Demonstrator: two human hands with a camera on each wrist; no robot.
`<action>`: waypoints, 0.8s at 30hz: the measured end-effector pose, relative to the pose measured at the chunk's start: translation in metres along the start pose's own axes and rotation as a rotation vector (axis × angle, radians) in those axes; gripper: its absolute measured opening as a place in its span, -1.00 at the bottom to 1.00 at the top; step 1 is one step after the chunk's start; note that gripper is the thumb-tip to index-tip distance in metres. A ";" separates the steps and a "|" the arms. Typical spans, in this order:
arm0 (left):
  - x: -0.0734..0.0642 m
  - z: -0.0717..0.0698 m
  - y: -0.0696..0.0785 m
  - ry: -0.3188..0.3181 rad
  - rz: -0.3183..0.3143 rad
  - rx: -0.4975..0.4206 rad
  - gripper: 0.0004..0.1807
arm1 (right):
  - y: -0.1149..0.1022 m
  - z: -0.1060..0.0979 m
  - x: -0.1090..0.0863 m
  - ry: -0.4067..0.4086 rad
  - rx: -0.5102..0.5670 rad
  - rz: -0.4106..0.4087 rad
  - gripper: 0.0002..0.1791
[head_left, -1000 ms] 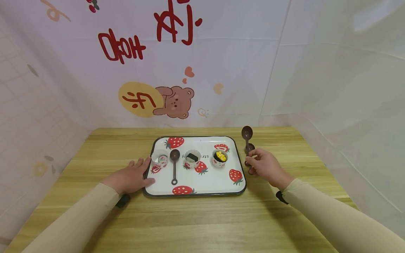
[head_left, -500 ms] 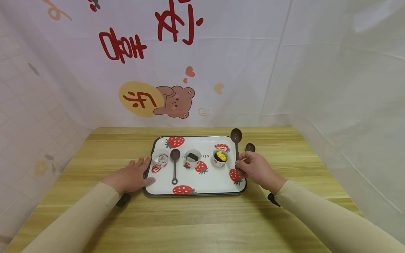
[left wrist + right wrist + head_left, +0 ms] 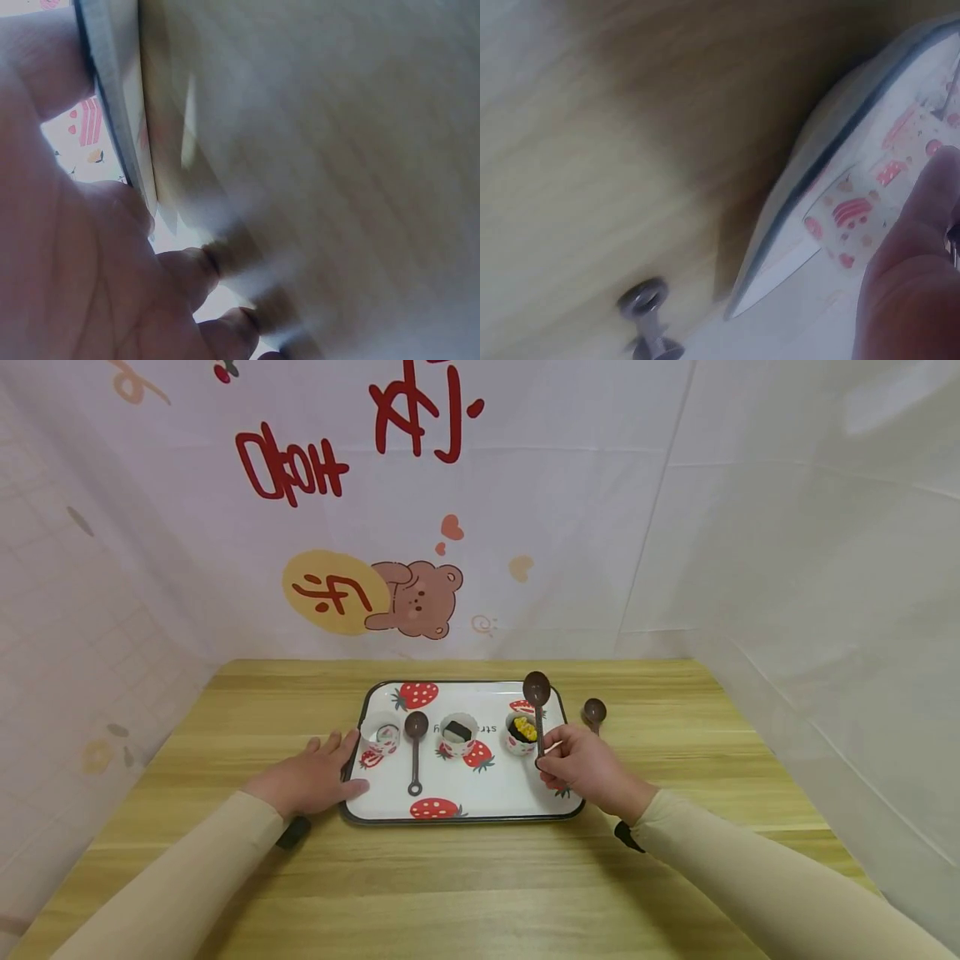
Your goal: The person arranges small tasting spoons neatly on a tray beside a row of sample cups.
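My right hand (image 3: pixel 588 770) pinches the handle of a dark brown measuring spoon (image 3: pixel 537 690), held bowl-up over the right side of a white strawberry-print tray (image 3: pixel 487 797). Just left of that spoon stands a paper cup (image 3: pixel 517 747) with yellow-topped sushi in it. My left hand (image 3: pixel 307 778) rests on the tray's left rim, fingers straight. Another brown measuring spoon (image 3: pixel 415 756) lies on the tray between a left cup (image 3: pixel 378 747) and a middle cup (image 3: pixel 456 748) with a black-banded white piece. In the left wrist view, the fingers (image 3: pixel 187 274) lie along the tray's outer side.
A smaller brown measuring spoon (image 3: pixel 594 712) lies on the wooden table (image 3: pixel 450 885), right of the tray; its ring end (image 3: pixel 643 297) shows in the right wrist view. A printed white cloth (image 3: pixel 562 485) hangs behind the table, with more cloth at both sides.
My right hand has carried the larger measuring spoon leftward from the table's right side to above the tray, leaving the smaller one behind. My left hand has stayed at the tray's rim.
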State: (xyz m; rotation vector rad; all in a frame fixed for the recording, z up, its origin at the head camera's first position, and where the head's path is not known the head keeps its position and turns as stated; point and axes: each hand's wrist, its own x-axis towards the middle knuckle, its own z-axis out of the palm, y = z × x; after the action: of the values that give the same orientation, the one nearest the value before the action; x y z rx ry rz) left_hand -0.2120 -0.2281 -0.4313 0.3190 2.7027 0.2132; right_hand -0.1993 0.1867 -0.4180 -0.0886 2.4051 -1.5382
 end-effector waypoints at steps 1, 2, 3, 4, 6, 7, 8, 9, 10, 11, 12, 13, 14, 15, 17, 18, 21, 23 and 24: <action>0.000 0.000 0.000 0.000 0.001 0.000 0.17 | -0.001 0.002 0.000 -0.002 -0.004 0.006 -0.80; 0.000 0.000 0.000 0.000 0.002 0.001 0.17 | -0.002 0.003 0.000 -0.005 -0.012 0.012 -0.80; -0.001 0.000 0.000 0.001 0.004 0.003 0.17 | -0.003 0.005 0.000 -0.006 -0.023 0.017 -0.81; -0.001 0.000 0.000 0.002 0.004 0.004 0.16 | -0.004 0.007 0.000 -0.004 -0.032 0.024 -0.81; -0.001 0.000 0.000 0.005 0.008 0.008 0.17 | -0.004 0.010 0.000 -0.004 -0.043 0.035 -0.82; -0.001 0.000 0.000 0.006 0.010 0.007 0.16 | -0.004 0.012 0.000 -0.005 -0.047 0.035 -0.82; -0.001 -0.001 0.000 0.007 0.013 0.007 0.16 | -0.004 0.014 0.001 -0.004 -0.043 0.035 -0.82; -0.002 -0.001 0.000 0.009 0.015 0.006 0.16 | -0.004 0.016 0.001 -0.004 -0.041 0.033 -0.82; -0.002 -0.001 0.000 0.009 0.017 0.004 0.16 | -0.004 0.018 0.001 -0.004 -0.037 0.032 -0.82; -0.002 -0.001 0.000 0.008 0.018 0.003 0.16 | -0.004 0.020 0.002 -0.005 -0.037 0.028 -0.82; -0.002 -0.002 0.001 0.006 0.018 0.001 0.15 | -0.004 0.022 0.003 -0.003 -0.040 0.026 -0.82; -0.002 -0.002 0.001 0.005 0.017 -0.001 0.15 | -0.004 0.023 0.003 -0.004 -0.042 0.026 -0.82; -0.002 -0.002 0.001 0.003 0.017 -0.001 0.16 | -0.004 0.025 0.004 -0.004 -0.049 0.028 -0.82; -0.002 -0.002 0.001 0.002 0.017 -0.002 0.16 | -0.005 0.026 0.004 -0.002 -0.054 0.035 -0.83; -0.003 -0.002 0.001 0.000 0.016 -0.003 0.15 | -0.005 0.030 0.005 0.000 -0.061 0.051 -0.84; -0.003 -0.002 0.001 0.000 0.016 -0.004 0.15 | -0.005 0.031 0.006 0.000 -0.064 0.060 -0.85; -0.002 -0.002 0.001 0.001 0.016 -0.005 0.15 | -0.005 0.035 0.007 -0.005 -0.073 0.075 -0.87; -0.002 -0.002 0.001 0.001 0.016 -0.005 0.15 | -0.006 0.037 0.008 -0.010 -0.084 0.080 -0.88; -0.002 -0.002 0.001 0.001 0.016 -0.004 0.15 | -0.006 0.037 0.009 -0.012 -0.087 0.082 -0.89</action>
State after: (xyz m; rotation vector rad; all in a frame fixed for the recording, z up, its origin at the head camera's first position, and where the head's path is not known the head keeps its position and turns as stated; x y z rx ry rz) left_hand -0.2107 -0.2278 -0.4286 0.3391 2.7014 0.2229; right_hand -0.1981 0.1495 -0.4291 -0.0163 2.4336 -1.3938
